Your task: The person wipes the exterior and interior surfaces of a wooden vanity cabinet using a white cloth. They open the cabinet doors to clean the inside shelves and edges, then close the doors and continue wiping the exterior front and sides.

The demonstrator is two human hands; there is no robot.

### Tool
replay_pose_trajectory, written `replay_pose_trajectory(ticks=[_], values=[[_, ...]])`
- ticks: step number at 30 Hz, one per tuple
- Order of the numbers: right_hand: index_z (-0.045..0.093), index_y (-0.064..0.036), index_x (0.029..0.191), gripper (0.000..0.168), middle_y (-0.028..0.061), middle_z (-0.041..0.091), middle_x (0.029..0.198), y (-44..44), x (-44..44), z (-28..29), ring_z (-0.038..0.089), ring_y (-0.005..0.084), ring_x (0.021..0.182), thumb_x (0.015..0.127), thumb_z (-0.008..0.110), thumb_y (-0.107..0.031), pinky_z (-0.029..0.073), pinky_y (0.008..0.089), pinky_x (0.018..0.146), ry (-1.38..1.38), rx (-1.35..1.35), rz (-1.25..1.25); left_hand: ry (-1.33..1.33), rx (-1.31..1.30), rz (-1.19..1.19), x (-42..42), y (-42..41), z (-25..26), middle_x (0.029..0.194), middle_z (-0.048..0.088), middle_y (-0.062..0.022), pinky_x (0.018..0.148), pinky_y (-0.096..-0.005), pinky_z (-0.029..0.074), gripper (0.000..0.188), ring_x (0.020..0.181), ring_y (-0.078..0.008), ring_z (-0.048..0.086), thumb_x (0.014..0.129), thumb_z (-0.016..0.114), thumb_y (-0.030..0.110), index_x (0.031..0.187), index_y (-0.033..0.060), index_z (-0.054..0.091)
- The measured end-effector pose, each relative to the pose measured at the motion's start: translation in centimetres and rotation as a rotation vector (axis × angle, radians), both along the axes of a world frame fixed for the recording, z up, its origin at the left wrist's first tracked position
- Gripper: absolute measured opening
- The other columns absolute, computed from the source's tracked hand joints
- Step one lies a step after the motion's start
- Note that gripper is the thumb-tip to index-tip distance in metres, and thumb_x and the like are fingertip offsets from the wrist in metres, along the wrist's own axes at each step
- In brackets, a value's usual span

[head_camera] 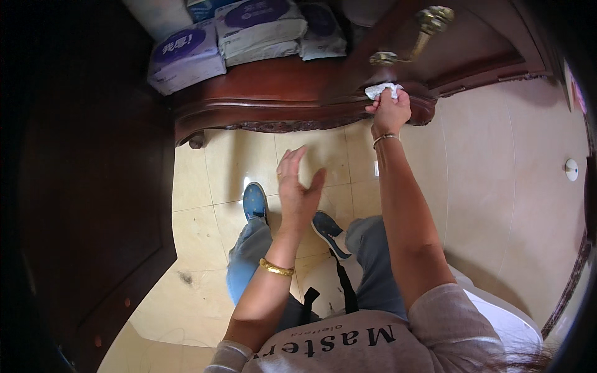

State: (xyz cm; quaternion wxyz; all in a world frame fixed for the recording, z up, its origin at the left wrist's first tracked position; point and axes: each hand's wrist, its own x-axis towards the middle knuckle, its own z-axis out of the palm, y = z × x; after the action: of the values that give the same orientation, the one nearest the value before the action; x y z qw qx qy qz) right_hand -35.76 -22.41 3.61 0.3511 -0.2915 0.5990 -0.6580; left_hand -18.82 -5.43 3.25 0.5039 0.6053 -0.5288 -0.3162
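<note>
My right hand (391, 111) grips a crumpled white tissue or cloth (381, 89) at the right front corner of a dark red wooden cabinet (275, 84). The cloth is at the cabinet's moulded edge, just below a brass handle (410, 49) on the right door. My left hand (298, 191) hangs in the air over the tiled floor, fingers apart and holding nothing. A gold bangle (276, 267) circles the left wrist; a thin bracelet (385, 138) is on the right one.
Several plastic-wrapped tissue packs (186, 60) bearing writing sit inside the cabinet at the upper left. A dark wooden door (102, 177) stands swung out on the left. Below is a beige tiled floor (475, 186). A white plastic seat (499, 312) shows behind my right side.
</note>
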Motion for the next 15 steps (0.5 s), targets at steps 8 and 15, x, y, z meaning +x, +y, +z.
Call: replay_pose_trajectory(ticks=[8,15], values=[[0.05,-0.001,0.094,0.013,0.0035,0.054,0.063,2.4,5.3,-0.5,0.048,0.0077,0.046,0.082,0.054,-0.004,0.045,0.0225,0.037,0.091,0.05,0.13,0.28,0.176,0.019,2.2,-1.0,1.2,0.121,0.052,-0.0081,0.095,-0.0338,0.036,0.045,0.116,-0.0197,0.045,0.077,0.067,0.011,0.119,0.0073,0.05],[0.046,-0.004,0.084,0.004,0.0049,0.054,0.066,3.9,4.4,-2.9,0.049,0.01,0.047,0.085,0.049,-0.001,0.049,0.0257,0.041,-0.057,0.184,0.075,0.424,0.196,0.179,5.8,-1.7,0.4,0.117,0.052,-0.0072,0.093,-0.0319,0.034,0.043,0.109,-0.0194,0.046,0.077,0.065,0.01,0.118,0.0076,0.051]])
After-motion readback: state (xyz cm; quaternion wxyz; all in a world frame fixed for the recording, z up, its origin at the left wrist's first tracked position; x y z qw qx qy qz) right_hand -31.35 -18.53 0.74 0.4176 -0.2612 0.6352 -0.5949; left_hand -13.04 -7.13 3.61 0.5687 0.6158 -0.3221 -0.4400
